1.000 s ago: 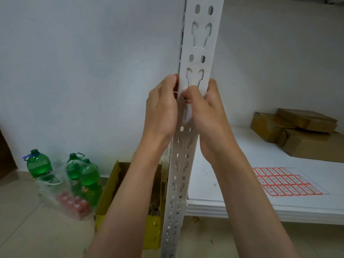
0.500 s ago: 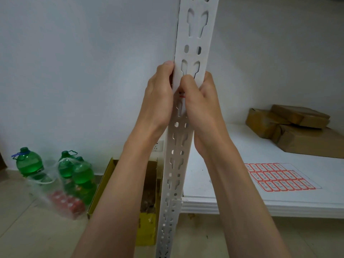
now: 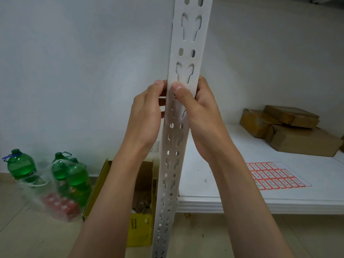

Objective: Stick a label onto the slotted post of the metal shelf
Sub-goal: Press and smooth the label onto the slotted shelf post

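Hands meet at the post (image 3: 188, 58): my right hand (image 3: 197, 112) thumbs the label (image 3: 175, 98) against it; my left hand (image 3: 147, 112) curls round its edge.

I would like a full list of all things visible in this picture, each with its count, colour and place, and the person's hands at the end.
slotted post: one, white, upright in the centre
label: one, red edge only visible, on the post under the right thumb
shelf board: one, white, right of the post
label sheet: one, red and white, lying on the shelf board
parcels: about four, brown, stacked at the back right of the shelf board
bottles: three, green, on the floor at left
yellow box: one, open, on the floor behind the post
left hand: grips the post's left edge
right hand: holds the post, thumb pressing the label
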A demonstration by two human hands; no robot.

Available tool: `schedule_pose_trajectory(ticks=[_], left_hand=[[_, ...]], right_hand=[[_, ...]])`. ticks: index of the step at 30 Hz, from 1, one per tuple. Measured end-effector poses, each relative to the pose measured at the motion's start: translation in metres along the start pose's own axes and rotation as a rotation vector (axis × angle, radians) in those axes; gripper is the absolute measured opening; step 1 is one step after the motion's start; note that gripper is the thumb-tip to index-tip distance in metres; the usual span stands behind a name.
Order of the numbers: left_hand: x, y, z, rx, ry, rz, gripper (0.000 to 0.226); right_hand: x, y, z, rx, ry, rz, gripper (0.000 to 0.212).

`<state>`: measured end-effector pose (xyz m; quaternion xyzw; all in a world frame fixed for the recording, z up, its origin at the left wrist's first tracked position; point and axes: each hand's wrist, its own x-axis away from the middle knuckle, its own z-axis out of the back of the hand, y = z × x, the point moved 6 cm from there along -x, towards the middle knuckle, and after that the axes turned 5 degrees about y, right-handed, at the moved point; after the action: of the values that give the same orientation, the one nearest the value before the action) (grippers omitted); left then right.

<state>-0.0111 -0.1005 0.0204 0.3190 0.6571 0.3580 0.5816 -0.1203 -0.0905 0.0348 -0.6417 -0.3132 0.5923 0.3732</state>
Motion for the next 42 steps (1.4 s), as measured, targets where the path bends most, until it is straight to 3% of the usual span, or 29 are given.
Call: schedule_pose_trajectory(ticks=[8, 18, 22, 34, 42], left_hand=[[0.008, -0.002, 0.004, -0.028, -0.034, -0.057, 0.038], [0.020, 0.034, 0.024, -0.357, 0.300, -0.663, 0.024], [0.022, 0.039, 0.021, -0.458, 0.342, -0.776, 0.021], [0.021, 0.041, 0.016, -0.440, 0.393, -0.812, 0.014], [0.019, 0.028, 0.026, -0.307, 0.301, -0.652, 0.019]], right_hand=[[0.002, -0.002, 0.002, 0.014, -0.049, 0.031, 0.022], [0.005, 0.004, 0.024, 0.021, -0.040, 0.053, 0.025], [0.006, 0.010, 0.029, 0.011, -0.008, 0.036, 0.028], [0.006, 0.013, 0.030, -0.021, 0.022, 0.013, 0.026], [0.008, 0.010, 0.031, 0.008, 0.069, 0.067, 0.029]])
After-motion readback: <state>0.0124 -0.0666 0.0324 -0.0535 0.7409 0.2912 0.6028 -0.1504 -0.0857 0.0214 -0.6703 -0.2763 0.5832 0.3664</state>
